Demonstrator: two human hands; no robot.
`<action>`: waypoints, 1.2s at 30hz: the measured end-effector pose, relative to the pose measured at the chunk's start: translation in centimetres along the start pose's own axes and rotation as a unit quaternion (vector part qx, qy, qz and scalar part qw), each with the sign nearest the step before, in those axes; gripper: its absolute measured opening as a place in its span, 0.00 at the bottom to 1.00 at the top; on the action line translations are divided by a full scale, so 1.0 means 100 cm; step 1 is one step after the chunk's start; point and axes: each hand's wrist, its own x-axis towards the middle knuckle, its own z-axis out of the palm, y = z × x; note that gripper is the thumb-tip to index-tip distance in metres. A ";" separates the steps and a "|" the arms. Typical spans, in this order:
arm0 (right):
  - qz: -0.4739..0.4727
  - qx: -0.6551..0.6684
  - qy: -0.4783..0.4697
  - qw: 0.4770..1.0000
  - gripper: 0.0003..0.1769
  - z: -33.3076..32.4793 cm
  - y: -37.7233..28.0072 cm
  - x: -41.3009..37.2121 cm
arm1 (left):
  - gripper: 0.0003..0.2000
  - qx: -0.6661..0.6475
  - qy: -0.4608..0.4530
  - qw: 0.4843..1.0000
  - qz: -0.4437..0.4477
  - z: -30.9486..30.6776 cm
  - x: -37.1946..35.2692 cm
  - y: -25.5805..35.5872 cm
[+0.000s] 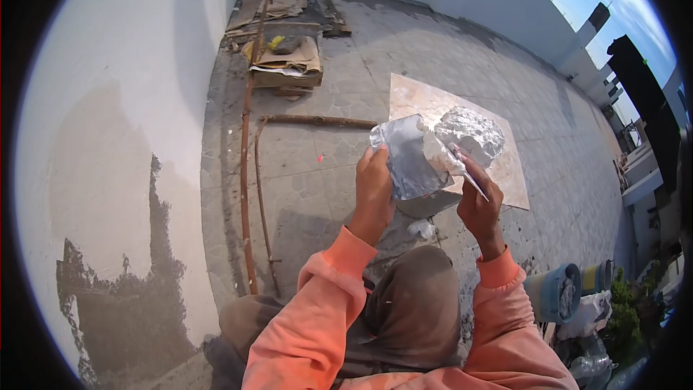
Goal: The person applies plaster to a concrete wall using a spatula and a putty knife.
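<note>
My left hand [373, 191] is closed on the near left edge of a flat, smeared metal plate [411, 162]. Thick white plaster [439, 155] clings along the plate's right side. In my right hand [481, 206] is a plaster-coated putty knife [473, 182], tilted against that plaster; the fingers partly cover its handle. Just beyond both hands, a heap of wet plaster [473, 130] sits on a pale square board [411, 94]. What supports the board underneath is mostly hidden.
Patched grey areas mark the wall [123, 137] on the left. A long rusty pipe [246, 173] runs beside it, near stacked cardboard and boards [289, 65]. Blue buckets [554, 292] stand at the right, with plants [624, 314] close by. A crumpled white scrap [422, 229] lies on the tiles.
</note>
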 end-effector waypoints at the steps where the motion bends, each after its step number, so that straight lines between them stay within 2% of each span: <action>1: -0.031 0.034 0.001 0.999 0.31 0.000 -0.003 0.004 | 0.15 -0.007 -0.007 1.000 0.001 0.001 -0.003 0.005; 2: -0.024 0.063 -0.038 0.997 0.37 -0.003 -0.005 0.004 | 0.16 -0.014 -0.013 1.000 0.002 0.002 -0.006 0.008; 5: -0.059 0.049 -0.106 0.991 0.40 -0.012 -0.019 0.018 | 0.16 -0.021 -0.029 0.999 0.015 0.002 -0.013 0.016; 6: -0.062 0.048 -0.118 0.990 0.44 -0.010 -0.017 0.018 | 0.16 -0.017 -0.034 0.999 0.028 0.002 -0.014 0.017; 9: -0.072 0.036 -0.110 0.991 0.43 -0.009 -0.019 0.020 | 0.15 -0.006 -0.046 0.997 0.058 0.000 -0.022 0.019; 15: -0.052 0.002 -0.147 0.988 0.49 -0.006 -0.009 0.011 | 0.15 0.002 -0.040 0.996 0.080 -0.001 -0.035 0.025; 21: -0.081 -0.050 -0.158 0.983 0.42 0.003 -0.005 0.010 | 0.16 0.015 -0.044 0.995 0.091 -0.018 -0.033 0.013; 27: -0.094 -0.095 -0.159 0.978 0.40 0.007 0.003 0.009 | 0.16 0.018 -0.042 0.995 0.094 -0.018 -0.037 0.012; 33: -0.083 -0.127 -0.150 0.977 0.37 0.007 0.012 0.007 | 0.17 0.018 -0.039 0.996 0.083 -0.014 -0.044 0.017; 36: -0.055 -0.173 -0.137 0.974 0.33 0.011 0.028 0.000 | 0.17 0.000 -0.019 0.997 0.072 -0.008 -0.053 0.027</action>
